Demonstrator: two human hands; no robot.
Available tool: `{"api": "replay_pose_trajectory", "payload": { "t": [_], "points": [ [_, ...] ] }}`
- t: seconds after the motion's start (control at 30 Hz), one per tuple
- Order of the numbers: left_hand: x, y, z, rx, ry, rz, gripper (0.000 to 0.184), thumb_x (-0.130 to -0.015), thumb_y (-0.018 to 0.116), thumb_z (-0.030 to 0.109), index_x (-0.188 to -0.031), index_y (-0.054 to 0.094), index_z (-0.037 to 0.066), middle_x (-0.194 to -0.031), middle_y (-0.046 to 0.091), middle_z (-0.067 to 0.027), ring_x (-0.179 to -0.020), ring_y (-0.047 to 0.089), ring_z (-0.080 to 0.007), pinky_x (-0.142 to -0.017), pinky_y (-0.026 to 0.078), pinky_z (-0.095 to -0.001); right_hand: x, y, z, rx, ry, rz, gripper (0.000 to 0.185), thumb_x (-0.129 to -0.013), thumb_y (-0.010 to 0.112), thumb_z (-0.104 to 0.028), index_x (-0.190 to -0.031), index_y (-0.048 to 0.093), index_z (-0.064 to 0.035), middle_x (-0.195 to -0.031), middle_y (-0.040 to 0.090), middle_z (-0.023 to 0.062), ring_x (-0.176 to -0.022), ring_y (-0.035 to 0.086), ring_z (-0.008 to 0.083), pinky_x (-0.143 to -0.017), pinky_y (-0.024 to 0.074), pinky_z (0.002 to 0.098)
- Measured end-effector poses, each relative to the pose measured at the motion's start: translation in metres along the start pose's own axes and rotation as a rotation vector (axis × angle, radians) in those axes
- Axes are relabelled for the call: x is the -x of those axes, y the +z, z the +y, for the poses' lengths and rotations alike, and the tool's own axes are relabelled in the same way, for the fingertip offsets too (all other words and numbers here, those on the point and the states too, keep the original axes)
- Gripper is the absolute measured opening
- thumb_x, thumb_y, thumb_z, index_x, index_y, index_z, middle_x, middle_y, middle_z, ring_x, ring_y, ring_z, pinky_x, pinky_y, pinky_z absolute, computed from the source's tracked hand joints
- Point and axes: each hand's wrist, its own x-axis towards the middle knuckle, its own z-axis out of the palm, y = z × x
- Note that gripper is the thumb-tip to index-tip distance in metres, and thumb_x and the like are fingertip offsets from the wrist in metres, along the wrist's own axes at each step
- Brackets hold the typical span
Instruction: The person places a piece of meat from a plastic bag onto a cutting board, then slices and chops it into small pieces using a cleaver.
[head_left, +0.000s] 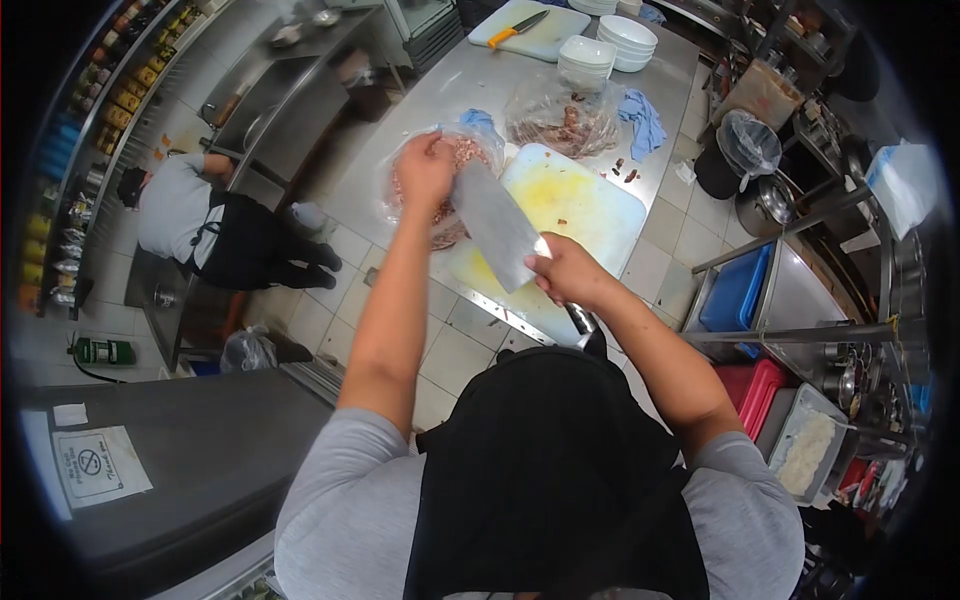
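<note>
Right hand [572, 270] — cleaver [497, 228] gripped, extending leftward (broad-bladed)

Head view, forward-down, edges unclear

Chopped meat [470, 153] left of board [592, 208]

Here's the cleaver [500, 228], broad silvery blade slanting toward the chopped meat [470, 153]! And that meat, pinkish, finely cut, sits in a clear plastic bag [490, 142].
</note>
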Motion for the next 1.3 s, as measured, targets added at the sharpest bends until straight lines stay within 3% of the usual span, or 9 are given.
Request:
{"api": "replay_pose_trajectory", "payload": {
  "t": [0.13, 0.27, 0.37, 0.43, 0.8, 0.9, 0.97, 1.07, 1.3],
  "points": [
    [-0.052, -0.033, -0.027, 0.011, -0.266, -0.261, 0.040, -0.098, 0.071, 0.036, -0.119, 0.079, 0.004, -0.115, 0.077, -0.0210, -0.108, 0.073, -0.0343, -0.098, 0.055, -0.0420, 0.036, -0.024, 0.018, 0.129, 0.008, 0.206, 0.020, -0.108, 0.059, -0.013, -0.127, 0.059, -0.0043, -0.067, 0.051, -0.0009, -0.048, 0.046, 0.0097, -0.043, 0.0398, 0.0296],
    [-0.056, -0.016, -0.074, -0.161, 0.170, -0.038, 0.037, -0.099, 0.066, 0.031, -0.122, 0.076, 0.005, -0.118, 0.075, -0.0238, -0.111, 0.071, -0.0399, -0.098, 0.055, -0.0462, 0.059, -0.045, 0.059, 0.270, -0.122, 0.338, 0.016, -0.106, 0.062, -0.013, -0.119, 0.059, -0.0034, -0.068, 0.058, 0.0054, -0.050, 0.052, 0.0189, -0.049, 0.0460, 0.0341],
    [-0.047, -0.004, -0.087, -0.431, 0.191, -0.335, 0.034, -0.098, 0.063, 0.021, -0.125, 0.072, 0.002, -0.116, 0.075, -0.0243, -0.110, 0.070, -0.0451, -0.099, 0.054, -0.0492, 0.078, -0.039, 0.066, 0.642, -0.163, 0.471, 0.016, -0.104, 0.061, -0.014, -0.110, 0.055, -0.0003, -0.078, 0.068, 0.0210, -0.072, 0.067, 0.0411, -0.068, 0.0538, 0.0482],
    [-0.033, 0.002, -0.078, -0.280, 0.580, -0.074, 0.031, -0.097, 0.064, 0.017, -0.123, 0.072, 0.002, -0.116, 0.075, -0.0229, -0.111, 0.069, -0.0459, -0.100, 0.053, -0.0505, 0.067, -0.033, 0.097, 0.918, -0.002, 0.501, 0.019, -0.102, 0.061, -0.016, -0.112, 0.053, -0.0005, -0.089, 0.071, 0.0304, -0.087, 0.069, 0.0519, -0.076, 0.0544, 0.0571],
    [0.128, 0.051, -0.054, -0.181, 0.233, -0.260, 0.030, -0.090, 0.064, 0.008, -0.118, 0.074, 0.001, -0.105, 0.073, -0.0250, -0.098, 0.068, -0.0451, -0.087, 0.053, -0.0537, 0.059, -0.032, 0.159, 0.832, 0.074, 0.467, 0.045, -0.097, 0.062, -0.011, -0.138, 0.049, 0.0032, -0.119, 0.069, 0.0303, -0.103, 0.071, 0.0487, -0.089, 0.0565, 0.0576],
    [0.150, 0.051, -0.021, 0.519, -0.051, -0.359, 0.068, -0.080, 0.038, -0.017, -0.144, 0.058, -0.007, -0.146, 0.062, -0.0228, -0.129, 0.065, -0.0332, -0.110, 0.055, -0.0417, 0.057, -0.031, 0.158, 0.958, -0.059, 0.349, 0.062, -0.088, 0.070, -0.005, -0.146, 0.050, 0.0021, -0.125, 0.069, 0.0268, -0.117, 0.068, 0.0441, -0.095, 0.0570, 0.0552],
    [0.156, 0.059, -0.028, 0.465, 0.083, -0.383, 0.071, -0.080, 0.038, -0.019, -0.149, 0.052, -0.009, -0.149, 0.060, -0.0226, -0.132, 0.063, -0.0334, -0.111, 0.054, -0.0409, 0.027, -0.037, 0.192, 0.894, -0.148, 0.383, 0.066, -0.087, 0.070, -0.007, -0.149, 0.048, 0.0015, -0.123, 0.070, 0.0280, -0.111, 0.071, 0.0467, -0.093, 0.0578, 0.0541],
    [0.162, 0.067, -0.076, -0.109, 0.252, -0.275, 0.055, -0.085, 0.065, 0.004, -0.138, 0.061, -0.009, -0.131, 0.069, -0.0293, -0.121, 0.065, -0.0480, -0.107, 0.050, -0.0495, 0.041, -0.051, 0.157, 0.919, -0.062, 0.294, 0.059, -0.093, 0.067, -0.012, -0.148, 0.051, -0.0013, -0.115, 0.073, 0.0272, -0.107, 0.072, 0.0459, -0.090, 0.0579, 0.0556],
    [0.183, 0.062, -0.074, -0.322, 0.062, -0.419, 0.041, -0.095, 0.065, 0.020, -0.121, 0.063, -0.011, -0.114, 0.070, -0.0294, -0.104, 0.066, -0.0491, -0.090, 0.051, -0.0519, 0.048, -0.066, 0.133, 0.983, -0.135, 0.292, 0.036, -0.098, 0.060, -0.021, -0.130, 0.062, -0.0059, -0.104, 0.074, 0.0246, -0.097, 0.074, 0.0451, -0.079, 0.0581, 0.0589]
  ]
}}
